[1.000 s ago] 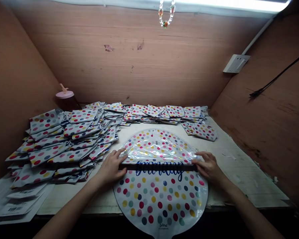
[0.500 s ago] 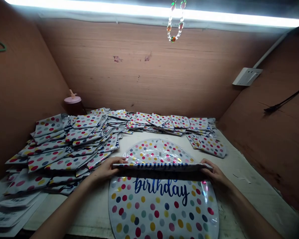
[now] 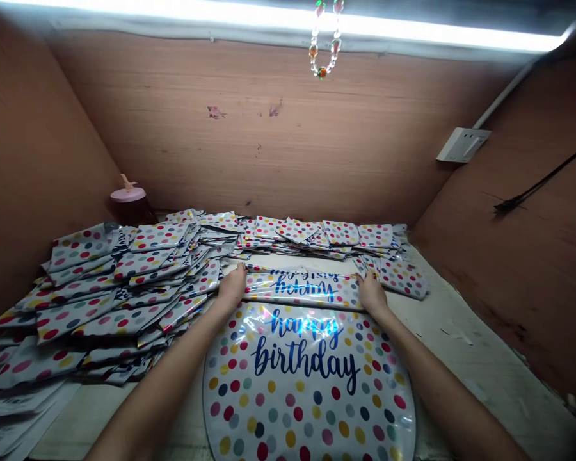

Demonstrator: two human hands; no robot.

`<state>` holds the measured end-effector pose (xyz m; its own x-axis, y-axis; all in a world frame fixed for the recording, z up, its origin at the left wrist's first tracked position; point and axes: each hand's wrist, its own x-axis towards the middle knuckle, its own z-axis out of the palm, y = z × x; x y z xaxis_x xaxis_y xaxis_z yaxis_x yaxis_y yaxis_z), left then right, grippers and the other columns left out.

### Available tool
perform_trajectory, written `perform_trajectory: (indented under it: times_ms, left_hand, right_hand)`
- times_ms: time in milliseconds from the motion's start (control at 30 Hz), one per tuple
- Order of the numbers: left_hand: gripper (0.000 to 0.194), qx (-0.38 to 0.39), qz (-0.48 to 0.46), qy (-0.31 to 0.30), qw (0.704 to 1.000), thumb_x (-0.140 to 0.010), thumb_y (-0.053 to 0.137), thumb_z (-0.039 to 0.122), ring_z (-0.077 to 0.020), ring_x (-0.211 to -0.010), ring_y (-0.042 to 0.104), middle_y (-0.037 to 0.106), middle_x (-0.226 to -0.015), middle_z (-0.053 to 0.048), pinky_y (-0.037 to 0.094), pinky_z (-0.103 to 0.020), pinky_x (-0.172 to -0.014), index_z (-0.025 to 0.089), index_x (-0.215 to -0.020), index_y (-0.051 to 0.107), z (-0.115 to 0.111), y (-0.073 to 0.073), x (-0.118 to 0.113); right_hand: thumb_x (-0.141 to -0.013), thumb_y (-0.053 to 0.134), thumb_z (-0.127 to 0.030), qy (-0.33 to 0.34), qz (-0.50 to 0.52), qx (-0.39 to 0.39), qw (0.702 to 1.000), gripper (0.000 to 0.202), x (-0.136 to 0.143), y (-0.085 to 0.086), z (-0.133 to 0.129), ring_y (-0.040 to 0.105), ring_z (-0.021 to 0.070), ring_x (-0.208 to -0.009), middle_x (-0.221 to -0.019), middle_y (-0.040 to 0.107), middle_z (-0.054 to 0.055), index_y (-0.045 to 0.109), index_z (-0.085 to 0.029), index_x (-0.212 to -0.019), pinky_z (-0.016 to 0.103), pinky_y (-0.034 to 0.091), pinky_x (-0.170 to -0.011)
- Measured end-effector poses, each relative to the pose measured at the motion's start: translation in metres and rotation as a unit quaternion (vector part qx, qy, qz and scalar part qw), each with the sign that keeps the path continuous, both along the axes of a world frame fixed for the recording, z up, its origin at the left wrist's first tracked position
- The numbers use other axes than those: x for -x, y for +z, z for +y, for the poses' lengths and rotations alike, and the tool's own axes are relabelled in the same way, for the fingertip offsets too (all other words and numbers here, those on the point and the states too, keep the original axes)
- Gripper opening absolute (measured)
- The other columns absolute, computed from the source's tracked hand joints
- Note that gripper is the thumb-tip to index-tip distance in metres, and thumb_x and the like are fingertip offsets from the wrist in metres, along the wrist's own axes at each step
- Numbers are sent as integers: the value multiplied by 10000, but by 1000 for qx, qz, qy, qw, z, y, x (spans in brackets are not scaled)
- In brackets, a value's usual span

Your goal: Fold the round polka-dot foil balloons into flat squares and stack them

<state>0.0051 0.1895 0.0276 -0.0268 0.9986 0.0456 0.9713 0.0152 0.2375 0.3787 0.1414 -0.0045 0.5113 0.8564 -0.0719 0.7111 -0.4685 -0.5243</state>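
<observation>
Foil balloon (image 3: 292, 410) lies printed-side up on the table (image 3: 489, 358), its far part doubled into a band (image 3: 302, 292); left hand (image 3: 231, 288) and right hand (image 3: 372, 293) pinch the band's far corners. Level, even tension should suit a straight crease.

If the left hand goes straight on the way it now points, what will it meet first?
The left hand would probably meet the back row of folded packets first, though depth is unclear.
</observation>
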Motion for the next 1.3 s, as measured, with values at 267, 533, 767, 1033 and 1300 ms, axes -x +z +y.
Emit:
perform_trajectory:
  times_ms: [267,533,767,1033,1300]
  left_hand:
    - [621,-67,58,-292,952,-852,502,260,-301,-1366,289,383,-1467,-110,257,-459,-1118,195,-1443,324,-58,3,-84]
    - [465,74,103,-191,973,-860,596,225,-338,-1085,572,544,-1236,-223,506,-489,-823,84,-1291,492,-56,6,-180]
    - [246,-17,66,-168,983,-959,423,233,-215,-941,649,667,-1010,-109,499,-340,-805,162,-1107,607,-36,102,-136]
    - [418,-374,-71,-266,886,-988,263,339,-223,-856,672,695,-894,-83,479,-312,-761,179,-1197,588,-93,225,-51]
    - [403,-135,-5,-657,741,-958,349,186,-173,-1239,511,573,-1326,-48,369,-334,-1078,286,-1299,539,-156,64,-3]
  right_hand:
    - [-925,533,-368,-15,-29,79,996,332,-1,7,26,603,207,-987,-1139,601,85,548,-149,-1174,423,503,-851]
    - [-963,344,-402,-32,-99,-37,994,507,16,41,-38,526,328,-1163,-1307,492,236,365,-85,-1359,424,470,-889]
    - [-946,326,-450,247,-117,-132,953,451,52,-28,-167,500,247,-1225,-1322,534,115,521,-192,-1259,386,435,-1003]
    - [-910,379,-538,218,-153,-47,963,664,60,-42,-156,88,312,-1436,-1543,243,108,295,-169,-1456,552,118,-1143]
    - [-842,579,-282,281,-176,-434,838,932,110,5,-198,104,373,-1424,-1571,-23,113,-88,-293,-1493,633,247,-1088]
